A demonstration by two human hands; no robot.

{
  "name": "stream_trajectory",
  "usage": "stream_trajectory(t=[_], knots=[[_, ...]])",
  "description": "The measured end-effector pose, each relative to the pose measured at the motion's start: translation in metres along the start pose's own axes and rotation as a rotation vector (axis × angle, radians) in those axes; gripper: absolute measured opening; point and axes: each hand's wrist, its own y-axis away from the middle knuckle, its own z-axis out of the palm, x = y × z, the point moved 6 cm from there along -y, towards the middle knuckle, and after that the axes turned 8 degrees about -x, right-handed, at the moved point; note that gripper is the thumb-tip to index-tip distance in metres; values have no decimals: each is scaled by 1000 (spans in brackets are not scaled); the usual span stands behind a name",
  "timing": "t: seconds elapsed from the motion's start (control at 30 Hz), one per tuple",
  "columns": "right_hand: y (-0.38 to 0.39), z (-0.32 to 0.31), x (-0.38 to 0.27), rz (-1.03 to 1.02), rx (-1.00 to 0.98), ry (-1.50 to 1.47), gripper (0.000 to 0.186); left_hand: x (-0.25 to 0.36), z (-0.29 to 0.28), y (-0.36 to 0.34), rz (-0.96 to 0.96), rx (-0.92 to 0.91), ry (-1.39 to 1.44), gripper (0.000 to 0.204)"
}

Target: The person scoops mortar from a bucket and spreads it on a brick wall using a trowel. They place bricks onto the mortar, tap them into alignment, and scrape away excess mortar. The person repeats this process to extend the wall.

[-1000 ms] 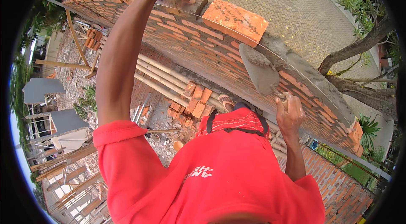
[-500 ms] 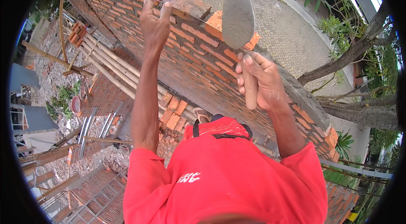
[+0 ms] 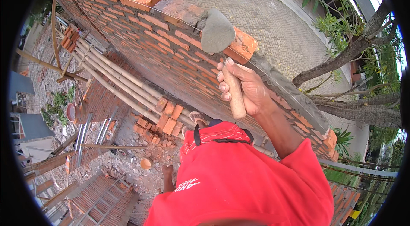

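Note:
My right hand (image 3: 243, 87) grips the wooden handle of a trowel, whose grey blade (image 3: 217, 34) is at the wall's top edge, against a loose-looking orange brick (image 3: 241, 49). Left of the blade lies a grey-smeared brick (image 3: 175, 10), with a thin string running along the course. A long strip of wet mortar (image 3: 284, 83) covers the top to the right of the orange brick. My left hand (image 3: 167, 170) hangs low beside my red shirt, far from the wall, its fingers too small and unclear to read.
The brick wall (image 3: 141, 38) curves across the view, with a paved path (image 3: 252, 8) and tree (image 3: 341, 64) beyond. Below are bamboo poles (image 3: 111, 81), stacked bricks (image 3: 168, 119), rubble, metal bars (image 3: 85, 136) and an orange bucket (image 3: 146, 163). My sandalled foot shows near the poles.
My left hand has left the wall top and dropped beside my body. The trowel rose from the wall's face to upright, then came down onto the top edge beside the orange brick.

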Motion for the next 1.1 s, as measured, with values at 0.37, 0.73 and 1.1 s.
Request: stream_trajectory(t=[0.37, 0.73, 1.1], knots=[[-42, -42, -208, -160, 269, 1417, 40, -2, -30, 69, -227, 20, 291, 55], [-318, -87, -133, -33, -122, 1622, 38, 435, -328, 187, 894, 611, 188, 71], [-414, -24, -83, -210, -266, 1338, 35, 711, -290, 239, 1016, 432, -612, 145]])
